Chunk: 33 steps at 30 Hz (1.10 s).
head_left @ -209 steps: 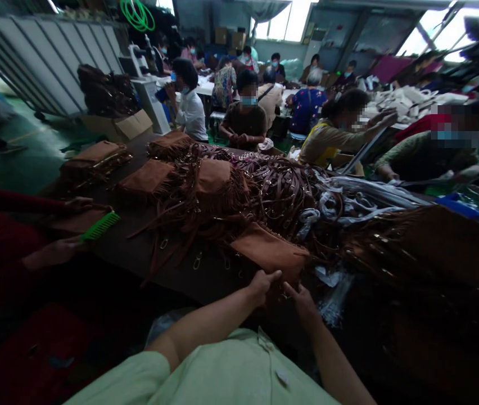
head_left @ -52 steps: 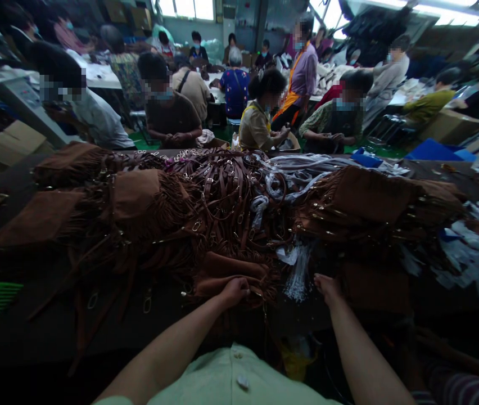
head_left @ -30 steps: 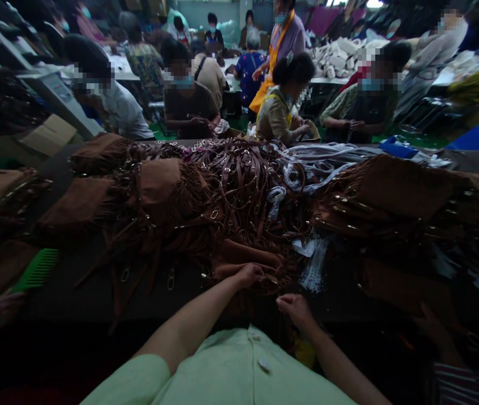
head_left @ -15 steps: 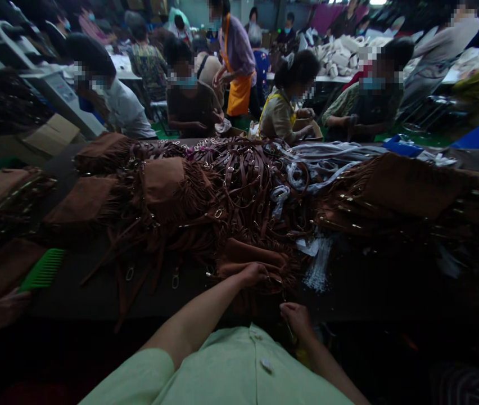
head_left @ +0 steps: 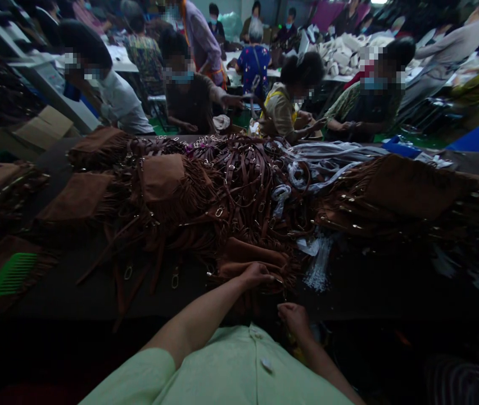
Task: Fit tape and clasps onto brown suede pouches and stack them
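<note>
A brown suede bag with fringe (head_left: 260,253) lies on the table in front of me, its folds facing up. My left hand (head_left: 257,275) is closed at its near edge, thumb and fingers pinching the edge by a small shiny metal part. Lower and to the right, just off the bag, my right hand (head_left: 293,318) is closed in a pinch. A thin thing, too dark and small to name, runs up from its fingertips toward the bag's corner.
Dark straps with buckles (head_left: 243,169) are heaped behind the bag. Stacked fringed bags (head_left: 408,185) lie to the right, small clear plastic pieces (head_left: 317,270) nearer. At left a co-worker's hand holds a green comb (head_left: 12,274). Several people work across the table.
My hands have barely moved. The co-worker's green comb has shifted left over a fringed bag. Across the table, one person has stretched out an arm, and the person in the orange apron has moved left.
</note>
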### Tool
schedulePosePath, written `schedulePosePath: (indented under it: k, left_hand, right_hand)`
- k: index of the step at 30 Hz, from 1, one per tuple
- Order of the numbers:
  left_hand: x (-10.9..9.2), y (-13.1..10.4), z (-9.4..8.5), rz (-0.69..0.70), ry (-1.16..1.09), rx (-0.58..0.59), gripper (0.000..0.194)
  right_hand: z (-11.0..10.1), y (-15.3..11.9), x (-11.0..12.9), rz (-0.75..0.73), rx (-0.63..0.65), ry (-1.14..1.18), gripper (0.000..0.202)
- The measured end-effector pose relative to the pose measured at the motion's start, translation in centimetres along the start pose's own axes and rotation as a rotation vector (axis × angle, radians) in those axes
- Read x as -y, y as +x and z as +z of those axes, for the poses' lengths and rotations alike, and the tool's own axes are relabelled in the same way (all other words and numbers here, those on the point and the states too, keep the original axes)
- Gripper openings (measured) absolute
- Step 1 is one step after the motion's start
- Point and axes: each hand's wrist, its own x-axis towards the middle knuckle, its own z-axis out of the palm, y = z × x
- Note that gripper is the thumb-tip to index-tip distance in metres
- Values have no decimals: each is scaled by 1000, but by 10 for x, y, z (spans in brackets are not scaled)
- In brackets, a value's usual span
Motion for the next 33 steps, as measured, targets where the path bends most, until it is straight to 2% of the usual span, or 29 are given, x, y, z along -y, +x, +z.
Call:
schedulePosePath:
  k: [5, 10, 12, 14, 19, 21, 23, 25, 27, 30, 33]
  left_hand:
    - [5, 6, 13, -57, 101, -140, 53]
    - [-5, 1, 20, -117, 287, -206, 32]
    - [-7, -1, 21, -126, 348, -244, 23]
    - [-6, -3, 21, -99, 373, -249, 18]
    - [4, -2, 15, 15, 329, -202, 16]
    - [7, -2, 14, 38, 333, -204, 17]
    - [10, 0, 15, 46, 338, -207, 18]
    - [12, 1, 15, 51, 320, -210, 18]
    - [14, 3, 14, 43, 277, -187, 19]
    - [18, 8, 10, 28, 150, -103, 21]
    - [19, 12, 3, 37, -1, -33, 25]
  right_hand:
    - [-1, -5, 11, -9, -18, -74, 38]
    - [-3, -11, 19, -96, -14, -250, 33]
    - [0, -11, 20, -99, -25, -256, 30]
    - [6, -10, 22, -38, -14, -174, 26]
    - [25, -4, 40, 277, 108, 201, 15]
    - [31, -2, 49, 313, 146, 254, 13]
    - [35, 0, 57, 313, 152, 236, 20]
    - [37, 3, 61, 278, 129, 172, 29]
    - [38, 4, 61, 169, 101, 90, 35]
    - [36, 4, 54, -52, 74, -14, 41]
    - [32, -2, 44, -138, 53, -46, 49]
